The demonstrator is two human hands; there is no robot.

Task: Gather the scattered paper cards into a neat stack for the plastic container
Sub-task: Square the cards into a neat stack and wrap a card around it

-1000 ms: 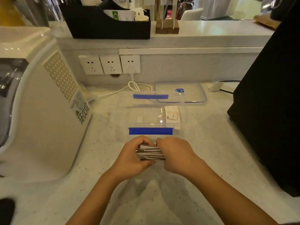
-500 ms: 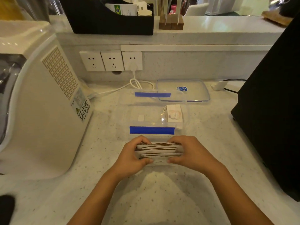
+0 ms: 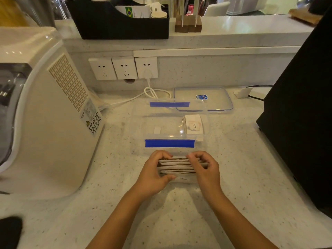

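A bundle of paper cards (image 3: 177,168) stands on edge on the speckled counter, just in front of a clear plastic container (image 3: 140,126) with blue clips. My left hand (image 3: 152,174) grips the bundle's left end, thumb in front and fingers behind. My right hand (image 3: 206,168) clasps the right end, fingers curled over the top edges. The card edges are uneven. One card lies flat under the bundle. Inside the container's right end rests a small stack of white cards (image 3: 194,124) with "love" on the top one.
The container's clear lid (image 3: 203,99) lies behind it. A white appliance (image 3: 45,114) stands at the left and a black box (image 3: 301,105) at the right. Wall sockets (image 3: 124,68) with a plugged white cable (image 3: 152,92) sit behind. A black organiser (image 3: 124,24) is on the ledge.
My right hand first slid right to the bundle's end, exposing the card edges, then curled its fingers over the top. The left hand kept its grip.
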